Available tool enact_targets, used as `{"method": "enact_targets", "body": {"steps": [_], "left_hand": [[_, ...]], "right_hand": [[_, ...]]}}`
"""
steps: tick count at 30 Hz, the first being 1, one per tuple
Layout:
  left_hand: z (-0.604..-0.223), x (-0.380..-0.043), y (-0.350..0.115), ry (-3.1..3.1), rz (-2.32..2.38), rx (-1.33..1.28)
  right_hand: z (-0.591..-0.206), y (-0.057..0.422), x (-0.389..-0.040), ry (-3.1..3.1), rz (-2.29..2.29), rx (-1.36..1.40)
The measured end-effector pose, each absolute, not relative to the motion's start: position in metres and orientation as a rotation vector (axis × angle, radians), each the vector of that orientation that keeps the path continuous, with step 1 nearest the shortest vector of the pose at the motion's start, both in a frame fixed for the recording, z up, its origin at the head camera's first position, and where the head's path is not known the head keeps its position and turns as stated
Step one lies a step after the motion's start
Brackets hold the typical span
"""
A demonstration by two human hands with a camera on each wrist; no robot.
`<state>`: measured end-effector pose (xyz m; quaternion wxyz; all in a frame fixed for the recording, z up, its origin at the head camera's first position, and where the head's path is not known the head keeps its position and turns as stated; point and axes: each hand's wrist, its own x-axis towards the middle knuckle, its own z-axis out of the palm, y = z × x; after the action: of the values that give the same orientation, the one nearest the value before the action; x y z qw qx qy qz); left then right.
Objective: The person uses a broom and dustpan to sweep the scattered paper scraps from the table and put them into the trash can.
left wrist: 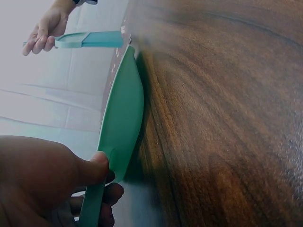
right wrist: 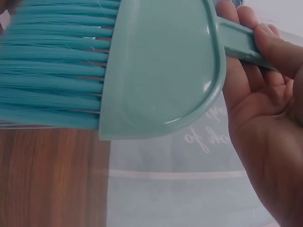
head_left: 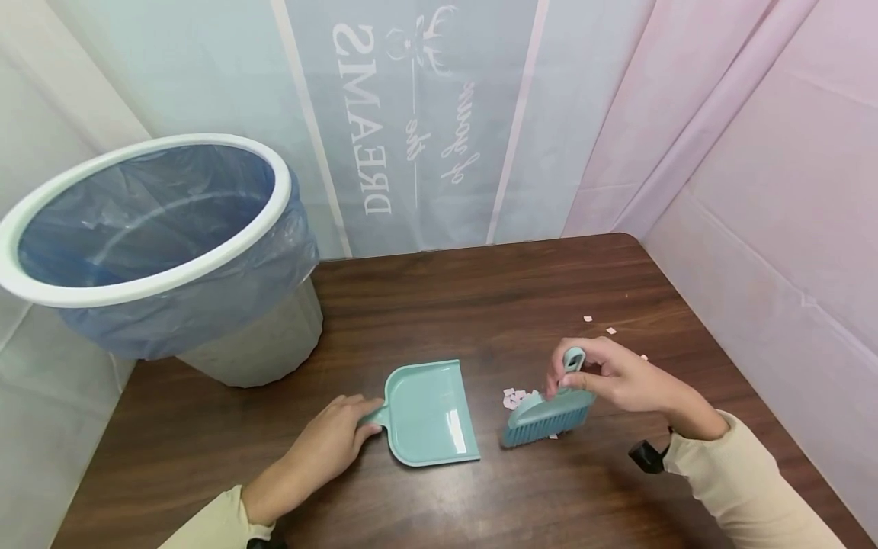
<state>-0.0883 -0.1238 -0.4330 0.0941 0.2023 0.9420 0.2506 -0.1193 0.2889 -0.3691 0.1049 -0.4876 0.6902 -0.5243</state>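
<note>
My left hand (head_left: 334, 431) grips the short handle of a mint-green dustpan (head_left: 427, 412), which lies on the table with its straight lip facing right. In the left wrist view, the thumb lies along the handle of the dustpan (left wrist: 124, 109). My right hand (head_left: 610, 375) holds a mint-green hand brush (head_left: 552, 415) by its handle, bristles downward, to the right of the dustpan. Teal bristles (right wrist: 57, 66) fill the left of the right wrist view. A small heap of white paper scraps (head_left: 513, 399) lies between dustpan and brush, partly hidden behind the brush.
A large bin (head_left: 254, 347) lined with a blue bag (head_left: 199, 206) stands at the left on the dark wooden table (head_left: 439, 305). Several stray paper scraps (head_left: 611, 331) lie beyond the right hand. Printed cloth (head_left: 439, 137) hangs behind the table, and pale cloth covers both sides.
</note>
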Motion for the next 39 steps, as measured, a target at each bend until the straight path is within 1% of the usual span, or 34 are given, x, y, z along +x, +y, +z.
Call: {"method": "enact_targets", "body": {"steps": [9,14,17,24,27,30,39], "left_hand": [[-0.434,-0.087,-0.124,2.803,0.762,0.628],[-0.435,-0.086,-0.125,2.798,0.756,0.627],[-0.435,-0.086,-0.125,2.798,0.758,0.622],[-0.434,-0.085,-0.125,2.799,0.757,0.634],[-0.434,-0.086,-0.124,2.803,0.752,0.634],[-0.434,-0.087,-0.124,2.808,0.747,0.63],[-0.433,-0.087,-0.124,2.802,0.733,0.619]], "right_hand": [[-0.376,0.285,-0.118,2.04,-1.495,-1.251],[-0.376,0.283,-0.121,2.09,-1.481,-1.205],[-0.377,0.281,-0.125,2.095,-1.507,-1.243],[-0.377,0.277,-0.133,1.998,-1.704,-1.43],[-0.375,0.277,-0.132,2.023,-1.801,-1.426],[-0.372,0.277,-0.129,2.165,-1.867,-1.357],[-0.369,0.273,-0.118,2.677,-1.916,-0.965]]}}
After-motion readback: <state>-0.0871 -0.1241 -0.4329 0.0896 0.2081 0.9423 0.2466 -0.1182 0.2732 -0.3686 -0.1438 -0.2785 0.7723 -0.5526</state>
